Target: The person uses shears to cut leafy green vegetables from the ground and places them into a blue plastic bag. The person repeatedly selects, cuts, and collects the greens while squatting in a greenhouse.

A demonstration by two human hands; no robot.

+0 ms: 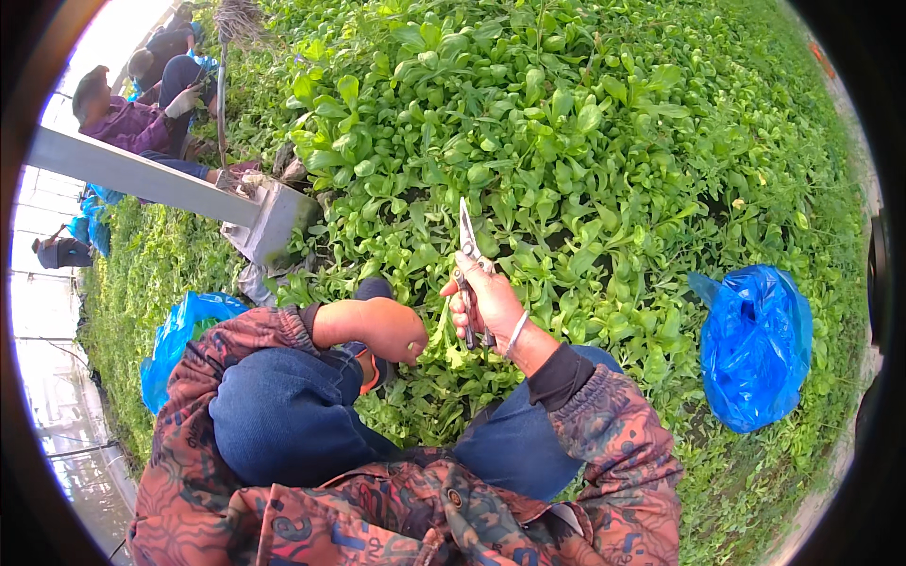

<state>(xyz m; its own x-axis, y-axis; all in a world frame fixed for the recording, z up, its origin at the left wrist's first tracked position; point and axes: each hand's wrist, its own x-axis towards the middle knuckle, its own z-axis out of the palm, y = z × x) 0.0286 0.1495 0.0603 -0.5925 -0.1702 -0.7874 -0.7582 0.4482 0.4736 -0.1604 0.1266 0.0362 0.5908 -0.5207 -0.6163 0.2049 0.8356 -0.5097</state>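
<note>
My right hand is closed around the handles of garden snips, whose slim metal blades point away from me over the plants. A white band circles that wrist. To its left, my left hand hangs low beside my knee, its back turned up. Its fingers are mostly hidden, so I cannot tell whether it holds anything. Between the two hands are pale, lobed leaves among the dense bed of low leafy greens.
A full-looking blue plastic bag sits on the plants at right; another blue bag lies behind my left arm. A pale post rises from a concrete footing. Beyond it, people crouch along the bed.
</note>
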